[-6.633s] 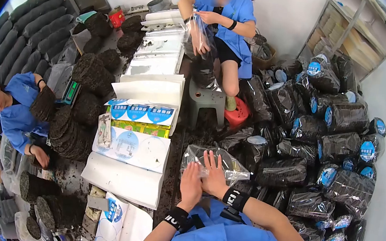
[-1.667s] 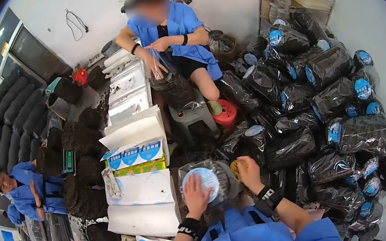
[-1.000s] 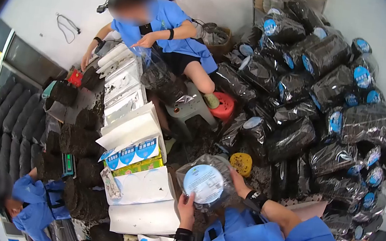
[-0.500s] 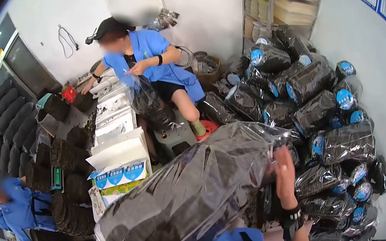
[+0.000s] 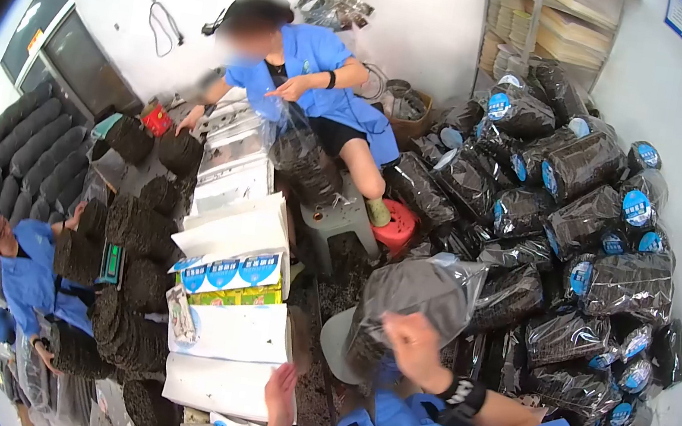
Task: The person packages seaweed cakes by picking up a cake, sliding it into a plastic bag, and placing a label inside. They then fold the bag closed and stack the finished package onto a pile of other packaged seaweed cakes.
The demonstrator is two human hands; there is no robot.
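Observation:
A clear plastic bag (image 5: 422,290) filled with a dark, round stack stands upright beside my lap, close against a grey stool (image 5: 335,345). My right hand (image 5: 416,350) is in front of the bag and overlaps it, its fingers smeared by motion. Down at the near edge of the white worktable, my left hand (image 5: 279,392) is open, fingers stretched out and holding nothing. Near it lie white sheets (image 5: 241,334) and blue-and-white printed labels (image 5: 232,272).
Filled bags with blue round labels (image 5: 573,172) are piled on the right. Across the worktable, a person in blue (image 5: 308,78) holds another bag (image 5: 305,156). Dark stacks (image 5: 143,229) and a green scale (image 5: 112,264) are at left, near a second person (image 5: 38,258).
The large bag has swung from lying across my view to upright beside my lap. My right hand has moved left and down, and my left hand has come into view.

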